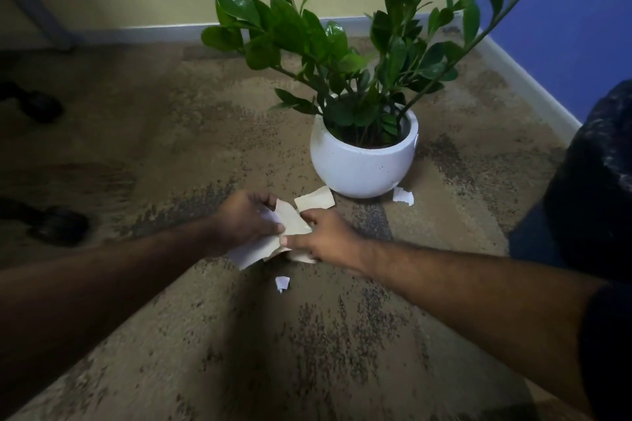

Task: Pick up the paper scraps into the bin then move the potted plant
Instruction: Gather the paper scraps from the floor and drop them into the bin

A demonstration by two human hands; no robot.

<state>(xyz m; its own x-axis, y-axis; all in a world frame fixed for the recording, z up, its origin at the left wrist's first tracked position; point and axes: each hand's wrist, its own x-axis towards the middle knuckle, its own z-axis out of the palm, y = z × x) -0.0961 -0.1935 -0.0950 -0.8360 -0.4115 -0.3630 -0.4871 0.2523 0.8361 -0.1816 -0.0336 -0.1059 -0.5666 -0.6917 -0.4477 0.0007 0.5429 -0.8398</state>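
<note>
Head view. Both hands meet low over the mottled tan-and-brown carpet floor [171, 133], near centre. The left hand [244, 217] is closed around a bundle of torn cream and white paper scraps [290, 220]; the right hand [325, 237] pinches the same bundle from the right, thumb pointing left. Both forearms reach in from the near edge and converge on the bundle.

Loose pieces on the floor:
- a cream rectangular scrap [314, 203], just beyond the hands, touching or nearly touching the base of the round white ceramic pot holding a glossy green leafy plant [362, 161]. Long axis runs left-right.
- a small white torn scrap [403, 196], right of the hands, at the pot's near-right base.
- a tiny white scrap [282, 283], on the near side of the hands.

Judgement: the right hand is nearer the two scraps by the pot. No bin can be identified; a dark speckled mass [595, 181] at the right edge cannot be told.
</note>
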